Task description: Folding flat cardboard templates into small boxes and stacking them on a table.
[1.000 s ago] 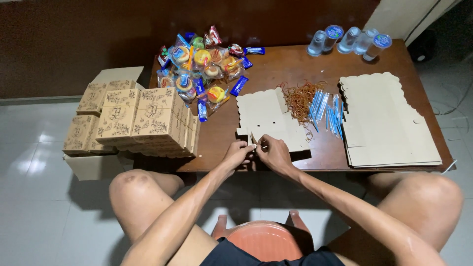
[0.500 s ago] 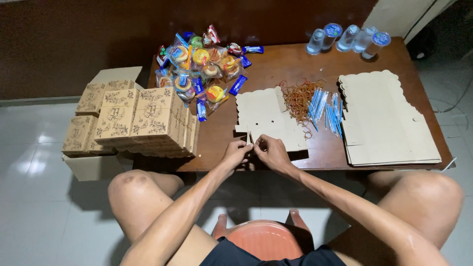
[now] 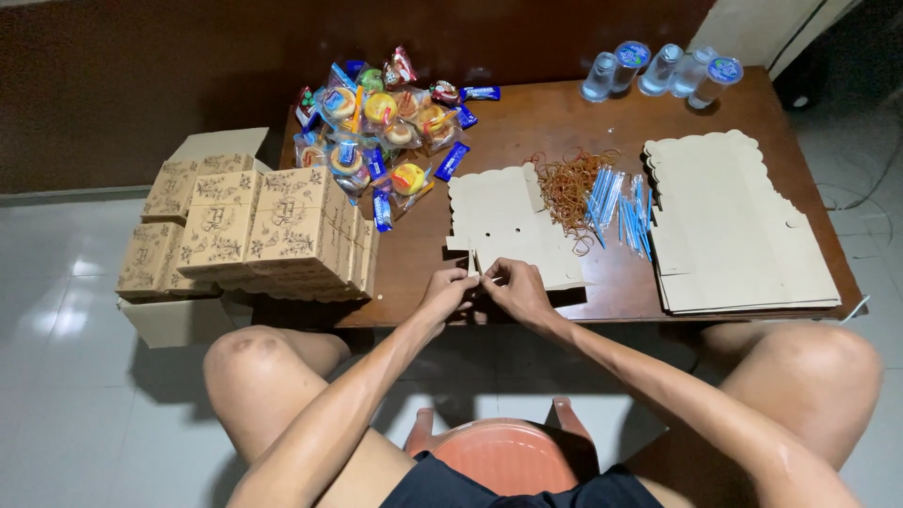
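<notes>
Both hands (image 3: pixel 484 287) on flat box blank (image 3: pixel 508 226), lengthwise away.

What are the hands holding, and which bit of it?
Both the left hand and right hand pinch the near edge flaps of the flat cardboard box.

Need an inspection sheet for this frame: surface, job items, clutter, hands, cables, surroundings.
Surface: brown wooden table, mostly covered.
Job's things: flat die-cut cardboard blank at the near edge, its near flaps being pinched.
Clutter: wrapped snacks, rubber bands, blue-wrapped straws, water cups, stack of flat blanks.
Hands: left hand and right hand both grip the blank's near flaps.
Cables: thin cable on the floor to the right.
Surroundings: folded printed boxes piled to the left, white tiled floor, orange stool.
</notes>
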